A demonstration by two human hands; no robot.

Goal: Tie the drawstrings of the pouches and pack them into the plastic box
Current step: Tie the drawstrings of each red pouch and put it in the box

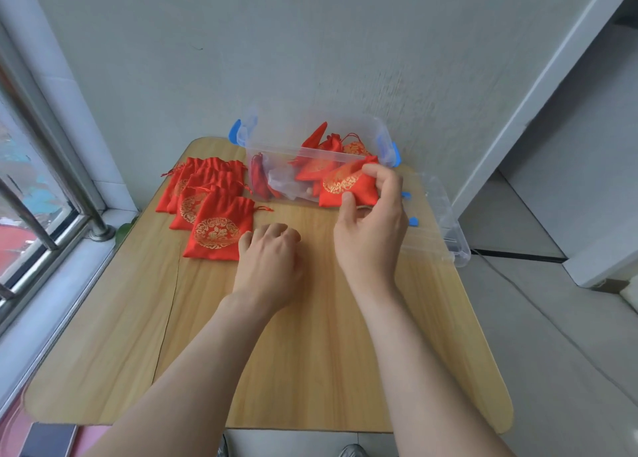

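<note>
At box [276, 159] front wall: right hand [371, 229] pinches a pouch [345, 187], raised, not yet inside. Packing step, I'd say. Next: clear the rim, drop it in. Left hand [269, 260] loosely curled, holds nothing, on table [310, 370] beside the waiting pile [214, 211].

Glossy red cloth pouches [216, 232], clear plastic box [276, 149], wood-grain table [276, 370]
</note>
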